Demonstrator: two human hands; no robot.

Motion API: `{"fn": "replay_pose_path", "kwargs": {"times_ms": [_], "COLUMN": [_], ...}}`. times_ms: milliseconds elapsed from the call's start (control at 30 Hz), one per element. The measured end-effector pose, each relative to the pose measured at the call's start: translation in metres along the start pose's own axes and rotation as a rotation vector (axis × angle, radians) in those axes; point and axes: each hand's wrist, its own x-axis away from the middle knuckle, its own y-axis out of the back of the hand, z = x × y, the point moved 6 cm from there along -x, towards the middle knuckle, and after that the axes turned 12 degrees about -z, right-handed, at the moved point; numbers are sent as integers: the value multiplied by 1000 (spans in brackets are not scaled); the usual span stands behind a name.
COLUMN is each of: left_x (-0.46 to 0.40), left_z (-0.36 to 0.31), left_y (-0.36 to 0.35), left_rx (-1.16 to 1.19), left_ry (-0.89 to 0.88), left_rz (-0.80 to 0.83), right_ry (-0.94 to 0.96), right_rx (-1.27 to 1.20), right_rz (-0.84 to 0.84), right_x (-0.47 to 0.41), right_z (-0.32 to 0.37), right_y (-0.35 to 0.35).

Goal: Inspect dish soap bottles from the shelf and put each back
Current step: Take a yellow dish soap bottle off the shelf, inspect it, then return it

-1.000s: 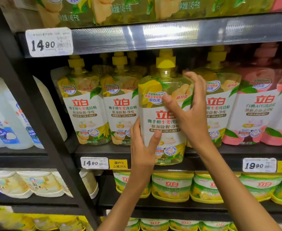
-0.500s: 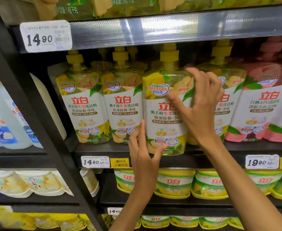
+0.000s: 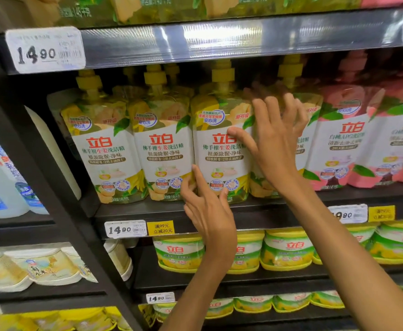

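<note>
The dish soap pouch (image 3: 222, 149), yellow-green with a yellow cap, stands upright on the middle shelf (image 3: 148, 211), third in a row of matching pouches. My left hand (image 3: 207, 206) pinches its lower left corner, index finger along the edge and thumb on the front. My right hand (image 3: 274, 142) lies against the pouch's right side with its thumb on the label. Its fingers are spread and blurred, and they cover part of the neighbouring pouch (image 3: 303, 144).
Two matching pouches (image 3: 162, 149) stand to the left and pink pouches (image 3: 346, 139) to the right. The shelf above (image 3: 219, 37) hangs close over the caps. Tubs (image 3: 288, 249) fill the shelf below. White jugs (image 3: 2, 177) sit beyond the black upright (image 3: 40, 177).
The pouch has gone from held out in front of the row back onto the shelf, in line with the others. My right fingers have spread apart; my left hand has slid to the lower corner.
</note>
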Motion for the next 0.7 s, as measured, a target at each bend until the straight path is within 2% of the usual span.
{"fn": "replay_pose_path", "kwargs": {"times_ms": [267,433,700], "left_x": [-7,-6,-5], "left_z": [-2,-1,3], "left_y": [-2,-6,-8], "left_rx": [-43,-114,-76], "left_ry": [-74,-147,-130], "left_rz": [-5,-26,-41], "right_ry": [-35,53,67], "right_rx": [58,195,185], "right_rz": [-99,-186,-186], "right_x": [3,11,11], "right_z": [6,10,8], "right_y": [-4,-7,-9]}}
